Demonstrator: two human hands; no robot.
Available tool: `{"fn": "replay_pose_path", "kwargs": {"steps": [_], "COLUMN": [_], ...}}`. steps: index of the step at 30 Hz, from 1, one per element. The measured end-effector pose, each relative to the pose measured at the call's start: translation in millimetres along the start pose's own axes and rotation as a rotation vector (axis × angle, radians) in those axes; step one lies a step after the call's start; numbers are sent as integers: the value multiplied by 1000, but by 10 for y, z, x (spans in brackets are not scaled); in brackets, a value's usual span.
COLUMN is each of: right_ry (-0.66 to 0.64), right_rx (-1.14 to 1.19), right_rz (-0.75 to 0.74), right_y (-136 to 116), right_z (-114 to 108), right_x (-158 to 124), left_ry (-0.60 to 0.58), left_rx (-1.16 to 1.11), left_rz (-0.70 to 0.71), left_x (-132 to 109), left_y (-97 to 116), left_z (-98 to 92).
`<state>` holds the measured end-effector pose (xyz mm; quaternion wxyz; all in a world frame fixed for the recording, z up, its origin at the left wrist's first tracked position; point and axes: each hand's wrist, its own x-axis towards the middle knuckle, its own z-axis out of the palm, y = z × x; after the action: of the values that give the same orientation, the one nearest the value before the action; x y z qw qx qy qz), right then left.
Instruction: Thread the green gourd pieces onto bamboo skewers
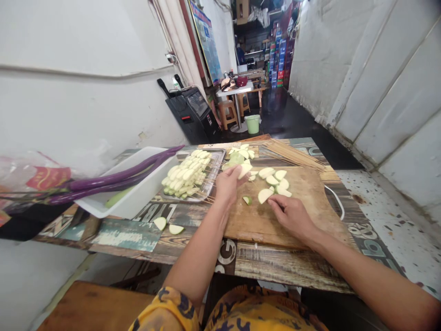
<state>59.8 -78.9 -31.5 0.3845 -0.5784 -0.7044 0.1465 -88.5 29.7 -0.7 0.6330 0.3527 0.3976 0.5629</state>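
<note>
My left hand is closed on a pale vegetable slice, apparently on a skewer, over the left part of the wooden cutting board. My right hand rests on the board, its fingers pinching at a slice from the loose heap of slices. A small green-edged piece lies between my hands. A metal tray to the left holds several skewered slices. A bundle of bamboo skewers lies at the board's far edge.
A white tub at the left holds long purple eggplants and a green piece. Two slices lie on the table in front of it. More slices sit behind the board. A stool and green bucket stand beyond.
</note>
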Motion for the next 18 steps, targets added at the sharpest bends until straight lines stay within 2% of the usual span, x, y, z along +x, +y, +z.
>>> {"fn": "replay_pose_path", "kwargs": {"steps": [5, 8, 10, 13, 15, 16, 18], "right_ry": [7, 10, -40, -222, -316, -322, -235], "right_rx": [17, 120, 311, 683, 815, 808, 637], "right_rz": [0, 44, 167, 444, 539, 535, 418], "right_y": [-9, -42, -78, -129, -143, -141, -125], "right_z": [7, -3, -24, -71, -95, -99, -85], "right_x": [3, 24, 48, 92, 110, 111, 93], "left_ry": [-48, -60, -70, -66, -46, -38, -32], "left_rx": [-19, -34, -67, -121, -133, -129, -118], "left_rz": [-38, -70, -112, -169, -189, -192, -186], "left_x": [-32, -38, -36, -30, -30, -32, -38], "left_y": [-17, -9, -8, -18, -30, -36, -49], "left_z": [19, 23, 27, 36, 43, 46, 53]}}
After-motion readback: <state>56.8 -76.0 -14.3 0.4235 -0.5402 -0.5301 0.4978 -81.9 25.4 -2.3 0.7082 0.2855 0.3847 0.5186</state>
